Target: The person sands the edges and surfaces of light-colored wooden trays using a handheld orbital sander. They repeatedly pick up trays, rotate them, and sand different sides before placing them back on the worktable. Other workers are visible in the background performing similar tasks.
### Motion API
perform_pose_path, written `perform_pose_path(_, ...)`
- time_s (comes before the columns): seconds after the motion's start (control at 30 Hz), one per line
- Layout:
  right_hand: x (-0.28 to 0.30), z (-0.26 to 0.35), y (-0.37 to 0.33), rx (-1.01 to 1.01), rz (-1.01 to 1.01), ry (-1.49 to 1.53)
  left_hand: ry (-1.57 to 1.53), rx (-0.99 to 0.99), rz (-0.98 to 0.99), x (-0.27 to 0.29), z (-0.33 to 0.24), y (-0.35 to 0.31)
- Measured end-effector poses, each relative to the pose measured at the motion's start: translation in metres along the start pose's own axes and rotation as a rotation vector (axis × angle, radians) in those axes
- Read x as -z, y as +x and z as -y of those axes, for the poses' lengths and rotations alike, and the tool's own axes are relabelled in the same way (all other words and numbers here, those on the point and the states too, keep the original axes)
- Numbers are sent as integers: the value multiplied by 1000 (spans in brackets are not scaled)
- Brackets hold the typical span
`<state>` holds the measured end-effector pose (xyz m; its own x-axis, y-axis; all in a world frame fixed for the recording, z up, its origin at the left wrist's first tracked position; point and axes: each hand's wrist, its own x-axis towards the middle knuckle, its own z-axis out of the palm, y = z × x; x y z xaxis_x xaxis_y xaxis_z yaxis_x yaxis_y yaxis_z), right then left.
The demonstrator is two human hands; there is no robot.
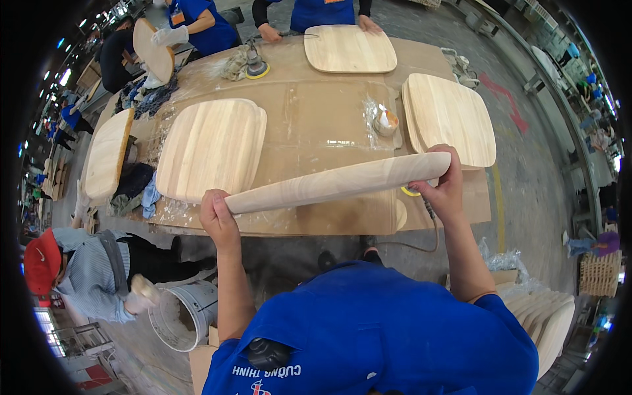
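A pale wooden chair-seat panel (339,181) with rounded corners is held up in front of me, its long edge turned toward me. My left hand (219,214) grips its left end, and my right hand (442,184) is wrapped round the right end, which sits higher. Beneath it lies a cardboard-covered table (316,118). Left of centre are stacked panels (209,148); another stack of panels (449,120) lies to the right, just beyond my right hand. A small open pot (385,122) of whitish filler stands between them.
Across the table a co-worker's hands (370,25) rest by a panel (350,49). An orbital sander (256,64) lies near cloths. At left are a person in a red cap (41,266) and a white bucket (181,316). More panels (543,316) stand behind my right arm; a cable (431,240) hangs nearby.
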<state>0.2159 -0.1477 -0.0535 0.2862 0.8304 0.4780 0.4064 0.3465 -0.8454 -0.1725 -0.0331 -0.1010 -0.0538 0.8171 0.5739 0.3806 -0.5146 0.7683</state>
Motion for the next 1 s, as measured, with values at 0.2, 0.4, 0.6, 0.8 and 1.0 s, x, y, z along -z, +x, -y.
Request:
perform_pose_path(0.2,2,1,-13,-32,-23,-10,-122,132,-26,2,8,-10)
perform_pose_path(0.4,16,-13,-26,-146,-54,157,-545,342,-162,-19,25,-15)
perform_pose_path(0.6,28,-35,-38,-205,-216,313,-611,418,-215,-50,12,7)
perform_pose_path(0.8,38,-67,-27,-260,-185,305,-578,384,-277,-70,-2,37)
perform_pose_path(1.0,16,-112,-54,10,-95,118,-613,396,-330,-67,6,20)
